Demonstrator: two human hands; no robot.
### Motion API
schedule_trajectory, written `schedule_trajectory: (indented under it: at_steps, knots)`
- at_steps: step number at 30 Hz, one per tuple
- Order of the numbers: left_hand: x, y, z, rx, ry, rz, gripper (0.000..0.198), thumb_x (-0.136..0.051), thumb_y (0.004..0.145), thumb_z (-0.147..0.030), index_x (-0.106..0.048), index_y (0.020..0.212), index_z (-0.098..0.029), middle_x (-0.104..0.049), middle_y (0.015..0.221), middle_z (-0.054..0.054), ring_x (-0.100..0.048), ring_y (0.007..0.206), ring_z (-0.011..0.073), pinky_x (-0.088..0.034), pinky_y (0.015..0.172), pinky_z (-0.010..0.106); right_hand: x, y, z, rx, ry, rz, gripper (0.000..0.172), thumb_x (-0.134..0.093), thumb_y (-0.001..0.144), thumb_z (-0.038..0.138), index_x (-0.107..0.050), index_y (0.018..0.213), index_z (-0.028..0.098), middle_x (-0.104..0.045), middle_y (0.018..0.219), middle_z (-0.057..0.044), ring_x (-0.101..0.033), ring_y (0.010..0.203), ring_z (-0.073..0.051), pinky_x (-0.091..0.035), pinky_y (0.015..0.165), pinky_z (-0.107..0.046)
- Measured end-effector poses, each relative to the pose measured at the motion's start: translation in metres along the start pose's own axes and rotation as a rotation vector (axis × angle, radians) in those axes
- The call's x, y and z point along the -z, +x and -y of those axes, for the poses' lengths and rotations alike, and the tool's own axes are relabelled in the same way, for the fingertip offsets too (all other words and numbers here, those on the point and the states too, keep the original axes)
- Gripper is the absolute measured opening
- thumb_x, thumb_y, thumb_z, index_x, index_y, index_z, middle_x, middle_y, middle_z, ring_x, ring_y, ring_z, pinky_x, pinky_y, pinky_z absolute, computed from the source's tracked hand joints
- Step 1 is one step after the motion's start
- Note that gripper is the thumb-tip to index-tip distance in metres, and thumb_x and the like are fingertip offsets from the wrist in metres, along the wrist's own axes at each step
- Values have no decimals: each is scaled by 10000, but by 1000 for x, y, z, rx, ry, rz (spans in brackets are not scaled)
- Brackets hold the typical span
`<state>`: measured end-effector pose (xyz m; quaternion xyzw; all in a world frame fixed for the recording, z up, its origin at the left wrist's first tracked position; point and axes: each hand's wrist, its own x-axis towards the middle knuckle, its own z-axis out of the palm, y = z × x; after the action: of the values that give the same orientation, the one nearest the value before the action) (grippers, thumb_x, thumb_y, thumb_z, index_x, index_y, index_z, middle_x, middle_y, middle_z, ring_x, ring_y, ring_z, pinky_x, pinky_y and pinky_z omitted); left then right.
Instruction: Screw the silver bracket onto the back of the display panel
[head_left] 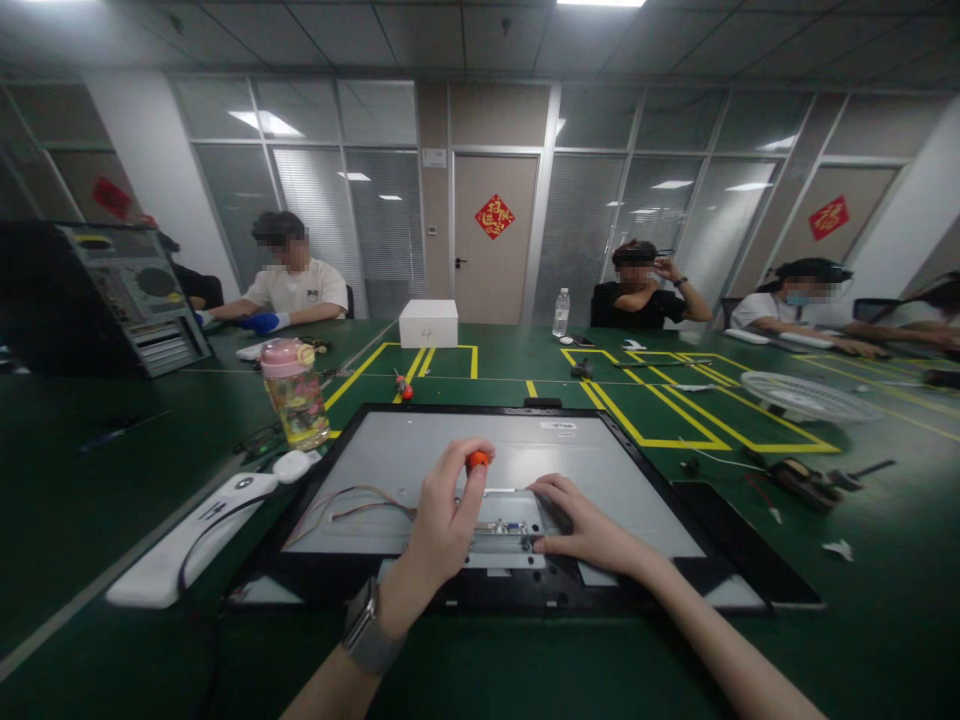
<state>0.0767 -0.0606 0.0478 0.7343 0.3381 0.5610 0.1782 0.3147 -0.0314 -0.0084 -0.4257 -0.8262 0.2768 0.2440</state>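
A monitor panel (420,450) lies back-side up on the green table, its grey metal back in a black frame. My left hand (442,520) is closed round an orange-handled screwdriver (477,461), held upright over a small metal bracket with ports (504,528) near the panel's front edge. My right hand (581,525) rests flat on the panel just right of the bracket, fingers pressed down beside it. Thin coloured wires (352,497) run across the panel to the left of my left hand. A watch sits on my left wrist.
A pink-lidded bottle (294,392), a white mouse and a white stand part (187,545) lie left of the panel. A computer case (97,295) stands far left. A white box (428,323), water bottle, fan grille (806,395) and loose parts lie beyond. Several people sit across the table.
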Motion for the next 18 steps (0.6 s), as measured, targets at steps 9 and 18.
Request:
schedule_trajectory:
  at_steps: [9, 18]
  knots:
    - [-1, 4, 3, -69, 209, -233, 93, -616, 854, -257, -648, 928, -211, -491, 863, 6, -546, 741, 135, -481, 743, 276, 1, -1, 4, -16, -6, 11, 639, -716, 743, 457, -503, 1289, 203, -453, 1309, -108, -433, 1228, -288, -333, 1081, -417]
    - [0, 4, 0, -54, 217, -193, 214, -469, 915, -183, -637, 1046, -205, -515, 885, 23, -543, 764, 137, -481, 754, 282, 2, -1, 6, -30, -3, 19, 637, -715, 750, 449, -499, 1293, 195, -452, 1305, -108, -440, 1226, -276, -347, 1078, -394]
